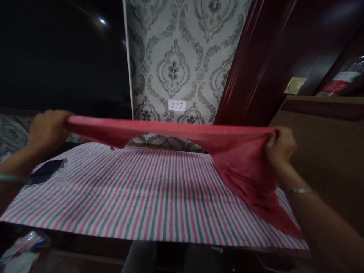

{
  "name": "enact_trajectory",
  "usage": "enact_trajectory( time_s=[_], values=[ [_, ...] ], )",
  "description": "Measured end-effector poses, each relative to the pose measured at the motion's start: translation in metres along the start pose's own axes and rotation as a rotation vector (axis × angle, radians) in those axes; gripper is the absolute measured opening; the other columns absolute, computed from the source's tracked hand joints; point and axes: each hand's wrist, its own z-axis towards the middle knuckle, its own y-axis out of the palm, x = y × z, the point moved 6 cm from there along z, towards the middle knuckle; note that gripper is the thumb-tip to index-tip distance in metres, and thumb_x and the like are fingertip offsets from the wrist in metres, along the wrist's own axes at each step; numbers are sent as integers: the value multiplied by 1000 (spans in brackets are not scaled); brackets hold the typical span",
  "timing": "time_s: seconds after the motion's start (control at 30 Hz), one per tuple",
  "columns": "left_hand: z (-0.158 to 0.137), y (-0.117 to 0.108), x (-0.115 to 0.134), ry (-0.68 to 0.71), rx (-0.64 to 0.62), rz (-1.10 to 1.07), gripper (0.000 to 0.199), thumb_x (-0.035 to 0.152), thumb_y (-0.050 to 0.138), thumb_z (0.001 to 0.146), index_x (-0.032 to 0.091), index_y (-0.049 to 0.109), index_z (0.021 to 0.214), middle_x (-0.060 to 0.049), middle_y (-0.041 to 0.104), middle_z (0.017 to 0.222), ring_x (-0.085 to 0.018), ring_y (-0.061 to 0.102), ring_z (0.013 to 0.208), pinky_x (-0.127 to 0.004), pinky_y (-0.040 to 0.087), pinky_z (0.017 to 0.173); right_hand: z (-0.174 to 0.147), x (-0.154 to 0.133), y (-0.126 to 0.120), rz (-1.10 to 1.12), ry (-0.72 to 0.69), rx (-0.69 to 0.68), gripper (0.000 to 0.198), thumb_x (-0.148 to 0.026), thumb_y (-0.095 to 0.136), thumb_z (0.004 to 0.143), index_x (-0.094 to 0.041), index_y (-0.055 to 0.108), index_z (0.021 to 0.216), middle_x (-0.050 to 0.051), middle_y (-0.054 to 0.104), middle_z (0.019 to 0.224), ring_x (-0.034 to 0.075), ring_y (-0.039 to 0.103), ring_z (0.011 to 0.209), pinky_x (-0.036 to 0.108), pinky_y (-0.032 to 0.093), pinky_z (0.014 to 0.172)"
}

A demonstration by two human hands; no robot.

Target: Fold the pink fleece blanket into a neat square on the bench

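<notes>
A red piece of cloth, whose exact kind I cannot make out, is stretched taut between my two hands above a striped tablecloth. My left hand is closed around its left end. At the other end, my right hand grips the upper corner, with the fingers pressed together. The top edge runs nearly straight from hand to hand. Below my right hand the fabric hangs in folds, and its lower part rests on the pink, grey and white stripes. A shorter flap droops near my left hand.
A dark flat object lies at the table's left side. To the right stands a brown board or box, with a red-labelled bottle behind it. Patterned wallpaper with a "277" label faces me. Plastic items lie low at left.
</notes>
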Motion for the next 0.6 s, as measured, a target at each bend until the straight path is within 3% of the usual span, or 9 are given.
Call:
enact_trajectory(
  time_s=[0.17,0.27,0.33,0.43,0.6],
  values=[
    [-110,105,-14,221,-340,-6,49,11,31,86,10,70,115,-19,73,112,-31,67,104,-42,50,90,-175,27,44,49,-156,-176,23,-24,39,92,-17,60,96,11,64,89,24,57,82,35,41,76],
    [-162,139,-22,267,-380,-70,43,16,39,84,13,72,111,-18,74,110,-33,67,106,-43,51,92,-239,26,49,11,-279,-262,23,-22,39,95,-17,62,99,10,66,86,25,59,83,36,42,75],
    [-181,149,-25,264,-364,-105,41,21,42,85,15,72,112,-18,74,115,-35,66,110,-45,51,93,-257,20,47,-51,-323,-309,26,-18,41,94,-17,63,106,10,67,91,25,60,85,37,42,76],
    [-192,153,-26,243,-349,-151,43,21,39,85,13,70,113,-19,71,124,-35,65,112,-45,50,97,-257,12,42,-119,-332,-369,31,-13,43,90,-18,66,109,10,67,96,26,59,88,38,42,76],
    [-190,130,-36,158,-304,-165,50,25,33,84,11,69,116,-20,71,120,-35,66,110,-45,54,92,-230,19,20,-129,-285,-317,27,-13,45,88,-20,69,98,10,65,89,26,58,88,38,42,76]
  ],
)
